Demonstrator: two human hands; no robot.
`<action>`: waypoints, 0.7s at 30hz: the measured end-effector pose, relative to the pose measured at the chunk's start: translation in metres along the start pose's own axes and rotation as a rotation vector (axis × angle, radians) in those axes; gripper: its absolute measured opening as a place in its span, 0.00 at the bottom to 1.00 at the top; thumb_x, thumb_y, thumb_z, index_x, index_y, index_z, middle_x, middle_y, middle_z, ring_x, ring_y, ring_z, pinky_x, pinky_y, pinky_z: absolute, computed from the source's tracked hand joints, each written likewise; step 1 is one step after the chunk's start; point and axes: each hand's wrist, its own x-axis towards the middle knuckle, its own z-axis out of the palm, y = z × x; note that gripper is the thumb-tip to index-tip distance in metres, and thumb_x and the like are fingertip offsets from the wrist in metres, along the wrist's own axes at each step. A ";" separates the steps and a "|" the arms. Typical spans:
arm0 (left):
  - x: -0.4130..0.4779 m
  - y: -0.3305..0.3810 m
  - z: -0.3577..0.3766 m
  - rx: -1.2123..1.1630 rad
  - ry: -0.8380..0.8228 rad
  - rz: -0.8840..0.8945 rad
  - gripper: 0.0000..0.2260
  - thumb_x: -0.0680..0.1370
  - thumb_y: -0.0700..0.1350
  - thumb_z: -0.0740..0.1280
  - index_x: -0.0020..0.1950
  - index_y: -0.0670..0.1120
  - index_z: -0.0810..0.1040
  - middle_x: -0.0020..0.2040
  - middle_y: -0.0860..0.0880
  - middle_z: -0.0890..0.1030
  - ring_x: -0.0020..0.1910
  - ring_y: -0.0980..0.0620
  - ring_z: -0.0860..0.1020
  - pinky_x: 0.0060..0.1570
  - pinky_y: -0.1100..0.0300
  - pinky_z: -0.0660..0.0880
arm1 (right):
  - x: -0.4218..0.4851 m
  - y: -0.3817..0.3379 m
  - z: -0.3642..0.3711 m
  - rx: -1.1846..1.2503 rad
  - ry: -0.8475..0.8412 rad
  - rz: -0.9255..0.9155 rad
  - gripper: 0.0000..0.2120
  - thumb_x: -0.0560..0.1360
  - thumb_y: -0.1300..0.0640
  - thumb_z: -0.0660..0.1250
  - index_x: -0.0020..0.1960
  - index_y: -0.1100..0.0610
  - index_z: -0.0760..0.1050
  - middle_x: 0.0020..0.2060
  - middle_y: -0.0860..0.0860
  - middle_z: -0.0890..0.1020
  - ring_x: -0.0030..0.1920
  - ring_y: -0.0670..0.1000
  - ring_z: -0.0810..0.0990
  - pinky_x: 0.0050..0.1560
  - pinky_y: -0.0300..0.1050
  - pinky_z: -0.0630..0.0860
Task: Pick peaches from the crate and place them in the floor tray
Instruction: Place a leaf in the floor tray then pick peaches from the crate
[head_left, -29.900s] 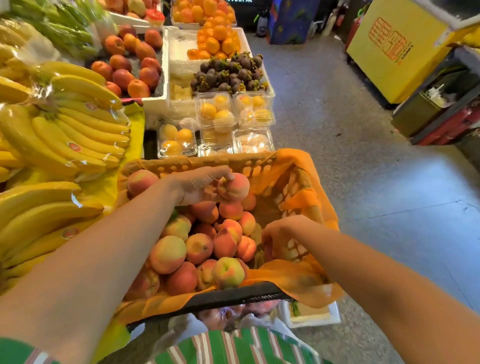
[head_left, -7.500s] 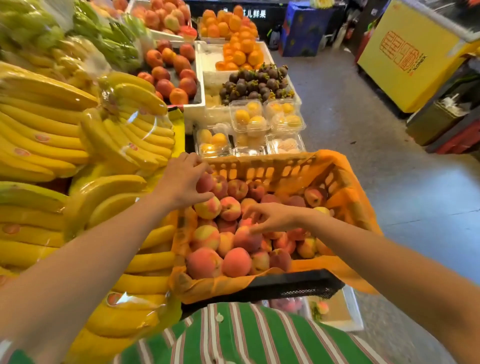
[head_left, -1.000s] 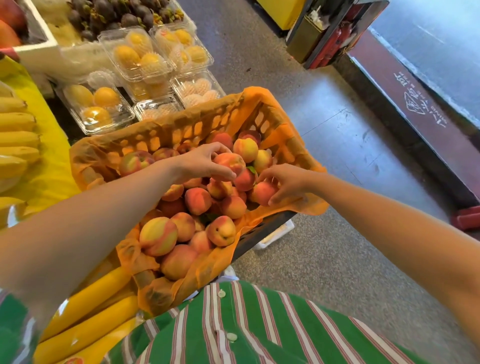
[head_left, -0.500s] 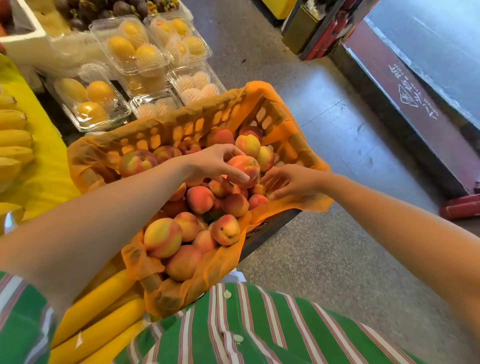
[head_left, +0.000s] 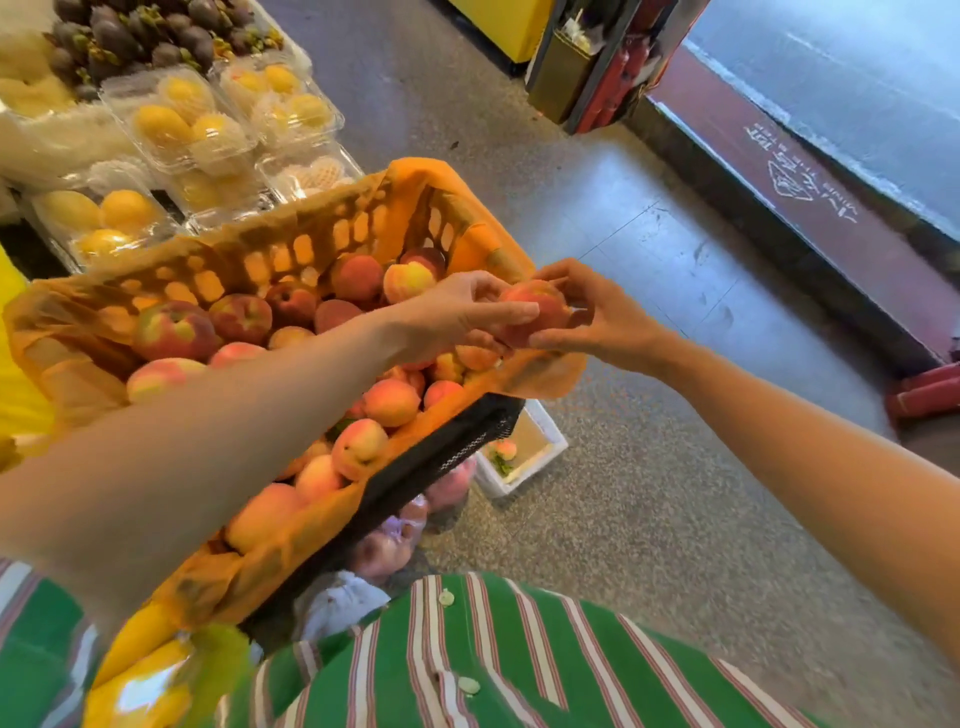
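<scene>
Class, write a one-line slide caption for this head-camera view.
Both hands, left hand and right hand, hold one peach above the orange-lined crate.

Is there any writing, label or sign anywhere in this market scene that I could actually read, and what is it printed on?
Nothing here can be read for certain.
White characters and an outline drawing on the dark red mat by the doorway: seen at an angle and blurred, not legible.
The yellow cabinet at the top: no print visible on the part in view.
The clear fruit boxes, the orange-lined crate and the peach held between both hands: no label or sticker visible.
</scene>
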 end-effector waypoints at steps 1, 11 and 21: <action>0.008 0.001 0.018 0.016 0.003 0.023 0.18 0.70 0.47 0.73 0.55 0.44 0.73 0.48 0.45 0.80 0.39 0.54 0.82 0.42 0.59 0.79 | -0.011 0.008 -0.011 0.004 0.043 -0.009 0.26 0.65 0.59 0.79 0.58 0.50 0.71 0.54 0.56 0.79 0.53 0.51 0.78 0.47 0.42 0.78; 0.093 -0.036 0.203 0.098 -0.011 0.028 0.25 0.65 0.46 0.75 0.60 0.47 0.72 0.50 0.39 0.79 0.43 0.48 0.79 0.47 0.55 0.78 | -0.140 0.129 -0.116 0.061 0.152 0.066 0.28 0.67 0.63 0.78 0.61 0.50 0.70 0.57 0.56 0.78 0.57 0.56 0.78 0.52 0.44 0.80; 0.177 -0.160 0.254 0.159 0.166 -0.310 0.28 0.66 0.49 0.79 0.61 0.42 0.71 0.56 0.39 0.78 0.44 0.48 0.80 0.38 0.57 0.79 | -0.180 0.292 -0.121 0.282 0.117 0.414 0.23 0.75 0.63 0.69 0.68 0.55 0.69 0.59 0.53 0.78 0.56 0.52 0.80 0.57 0.46 0.79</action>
